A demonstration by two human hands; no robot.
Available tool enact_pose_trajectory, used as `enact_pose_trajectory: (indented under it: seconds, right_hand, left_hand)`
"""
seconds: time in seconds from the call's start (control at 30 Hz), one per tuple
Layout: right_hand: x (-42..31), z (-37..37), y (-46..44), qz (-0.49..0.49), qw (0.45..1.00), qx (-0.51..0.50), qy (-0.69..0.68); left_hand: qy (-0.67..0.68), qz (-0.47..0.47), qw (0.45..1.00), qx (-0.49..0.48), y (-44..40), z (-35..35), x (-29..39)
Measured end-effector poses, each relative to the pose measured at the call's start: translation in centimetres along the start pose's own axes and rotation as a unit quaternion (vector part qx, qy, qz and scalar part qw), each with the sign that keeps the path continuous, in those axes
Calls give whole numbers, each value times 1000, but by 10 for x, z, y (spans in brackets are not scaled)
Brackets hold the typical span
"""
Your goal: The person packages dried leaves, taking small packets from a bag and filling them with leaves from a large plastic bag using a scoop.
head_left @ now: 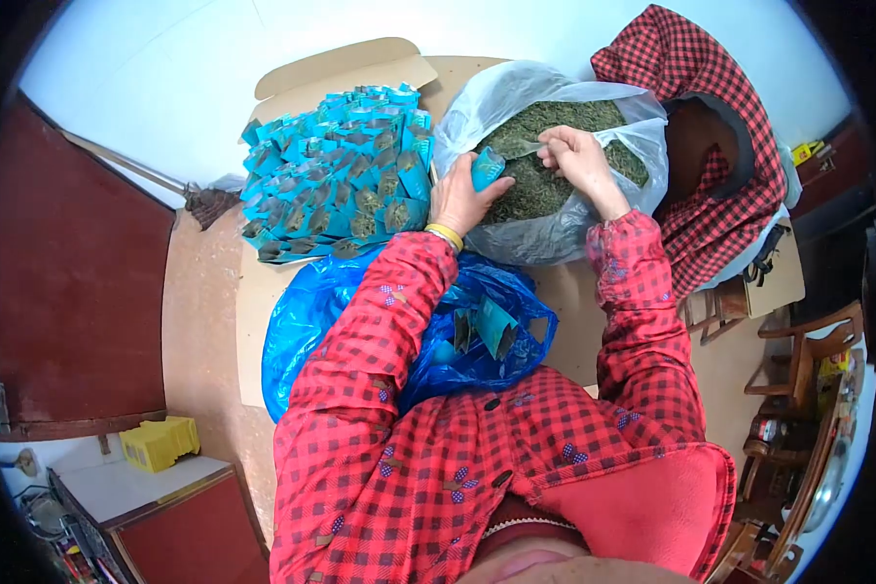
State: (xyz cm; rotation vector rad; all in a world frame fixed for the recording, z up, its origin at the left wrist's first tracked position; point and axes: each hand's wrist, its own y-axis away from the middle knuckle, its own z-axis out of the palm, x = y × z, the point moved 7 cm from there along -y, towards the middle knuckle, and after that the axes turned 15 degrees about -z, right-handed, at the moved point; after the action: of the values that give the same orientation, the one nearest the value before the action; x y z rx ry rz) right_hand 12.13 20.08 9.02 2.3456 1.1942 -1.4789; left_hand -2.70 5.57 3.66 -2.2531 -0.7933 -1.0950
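Head view: open turquoise packets massed at far side. Left hand closed round one turquoise pouch. Spoon near pouch mouth, pinched in right hand, above crushed dried herb in translucent plastic bag.

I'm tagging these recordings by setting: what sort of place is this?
Probably a room in a home: a wooden chair and a white-topped cabinet suggest that, though the many blue packets could also fit a small workshop.
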Motion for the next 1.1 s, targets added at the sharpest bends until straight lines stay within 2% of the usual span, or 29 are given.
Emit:
enact_pose_trajectory:
  seconds: [0.07,0.1,0.13,0.2,0.23,0.37,0.47,0.53,0.57,0.6,0.67,0.7,0.77,0.87,0.93,1.1]
  right_hand:
    - [-44,-2,5,-165,975,7,152]
    - [-64,1,14,-210,963,24,166]
    - [-75,6,20,-210,963,23,167]
    - [-102,21,32,-283,892,-9,353]
    - [-110,26,37,-321,880,-18,350]
    - [-120,23,41,-335,865,-23,372]
    - [-119,14,40,-323,857,22,400]
    - [-74,25,29,-159,838,-110,510]
    - [-57,35,29,-160,853,-132,479]
    - [-44,49,31,-125,852,-195,470]
    - [-8,78,34,-76,901,-220,367]
    - [12,85,31,-77,901,-219,367]
    - [29,88,20,-146,965,-106,192]
    - [45,67,10,9,995,-73,74]
    - [32,46,12,61,998,-21,-8]
    - [-3,2,9,6,999,33,5]
  left_hand:
    - [-10,-21,999,-37,0,0,2]
    - [-9,-21,999,-37,0,2,1]
    - [-7,-1,1000,-18,0,2,1]
    - [-5,19,1000,0,1,0,3]
    - [-7,8,1000,-15,1,0,3]
    - [-8,-1,1000,-29,0,3,0]
    - [-6,-9,999,-40,1,1,3]
    - [-4,6,1000,-20,0,3,-1]
    - [-3,21,1000,3,0,3,-2]
    - [-2,23,1000,3,-1,4,-2]
    - [2,22,1000,12,-1,4,-3]
    - [2,22,1000,14,-1,5,-4]
    - [9,39,999,23,1,4,-6]
    - [0,29,1000,7,1,3,-4]
    - [3,31,999,8,1,2,-3]
    - [-1,10,1000,-6,0,3,-2]
